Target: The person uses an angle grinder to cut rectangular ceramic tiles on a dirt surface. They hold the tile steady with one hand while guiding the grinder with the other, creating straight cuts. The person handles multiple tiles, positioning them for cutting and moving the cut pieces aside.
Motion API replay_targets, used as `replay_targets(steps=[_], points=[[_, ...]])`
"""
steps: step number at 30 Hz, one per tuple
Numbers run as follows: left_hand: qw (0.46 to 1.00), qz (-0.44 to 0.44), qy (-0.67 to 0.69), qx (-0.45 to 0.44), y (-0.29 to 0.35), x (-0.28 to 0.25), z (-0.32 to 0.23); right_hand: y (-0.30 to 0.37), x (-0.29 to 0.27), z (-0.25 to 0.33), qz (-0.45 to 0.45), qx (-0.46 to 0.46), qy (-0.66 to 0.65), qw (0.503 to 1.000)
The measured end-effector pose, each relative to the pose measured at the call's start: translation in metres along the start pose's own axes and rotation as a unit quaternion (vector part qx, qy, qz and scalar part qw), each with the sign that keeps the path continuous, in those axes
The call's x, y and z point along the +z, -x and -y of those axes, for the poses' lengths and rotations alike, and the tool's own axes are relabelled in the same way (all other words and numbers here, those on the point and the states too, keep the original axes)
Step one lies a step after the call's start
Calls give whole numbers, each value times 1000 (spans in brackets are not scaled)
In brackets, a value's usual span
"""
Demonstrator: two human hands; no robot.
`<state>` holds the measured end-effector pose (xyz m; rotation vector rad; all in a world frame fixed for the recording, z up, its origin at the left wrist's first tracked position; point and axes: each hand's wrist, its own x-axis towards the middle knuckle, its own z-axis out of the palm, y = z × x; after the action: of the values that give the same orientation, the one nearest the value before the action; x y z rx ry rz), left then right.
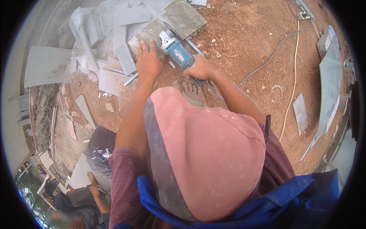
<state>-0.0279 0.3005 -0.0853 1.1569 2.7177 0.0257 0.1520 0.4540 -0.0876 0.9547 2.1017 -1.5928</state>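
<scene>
My right hand (199,68) is wrapped around the rear of a teal angle grinder (177,52) with a silver head. Its dark disc, seen nearly edge-on, meets the grey tile slab (183,18) in front of me. With fingers stretched and spread, my left hand (148,63) lies flat at the slab's near left part, beside the grinder's head. A narrow offcut strip (172,65) lies on the soil between my left hand and the grinder. My sandalled foot (192,91) stands just below the grinder's tail.
Broken tile pieces (122,53) and dust cover the left. A grey cord (267,57) and a pale cord (295,72) run to a power socket (304,15) at far right. Large slabs (331,76) lean along the right. Another person (82,208) sits at lower left.
</scene>
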Motion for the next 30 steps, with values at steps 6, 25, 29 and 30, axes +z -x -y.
replay_targets(steps=[6, 25, 29, 30], points=[[1000, 4, -2, -3, 0, -1, -1, 5, 0, 1, -15, 11, 2, 1000], [1000, 3, -5, -7, 0, -2, -3, 22, -3, 4, -8, 16, -6, 1000], [1000, 5, -5, -12, 1, -2, -4, 21, -2, 3, -15, 6, -8, 1000], [1000, 5, -7, -11, 1, -2, -4, 20, -2, 3, -13, 6, -5, 1000]])
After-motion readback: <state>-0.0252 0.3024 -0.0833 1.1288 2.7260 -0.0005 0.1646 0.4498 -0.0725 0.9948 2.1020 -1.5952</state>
